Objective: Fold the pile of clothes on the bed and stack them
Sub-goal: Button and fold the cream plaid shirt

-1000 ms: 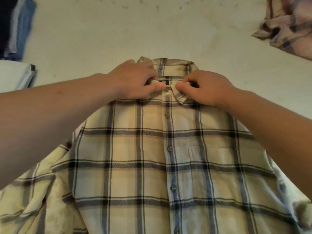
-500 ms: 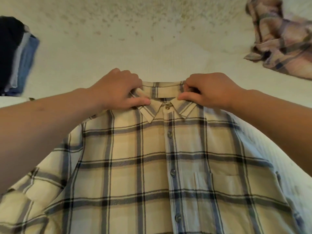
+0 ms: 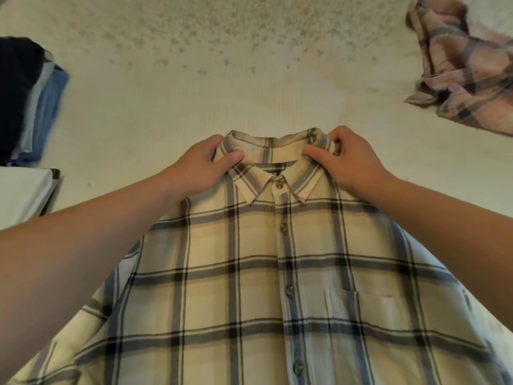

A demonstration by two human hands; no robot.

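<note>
likely trouble: the cream plaid shirt (image 3: pixel 258 273) lies buttoned and front-up on the bed (image 3: pixel 194 79), so it looks to need flipping; lifted by the collar (image 3: pixel 272 159) alone, the sleeves could bunch under the body and the placket could skew. left hand (image 3: pixel 205 168) pinches the collar's left end, thumb on top, fingers curled behind. right hand (image 3: pixel 349 162) pinches the collar's right end likewise, fingers clamped on cloth. both forearms reach straight out over the shirt. left of the collar, a folded stack (image 3: pixel 30 104); far right of it, a crumpled pink plaid shirt (image 3: pixel 466 79), unfolded.
</note>
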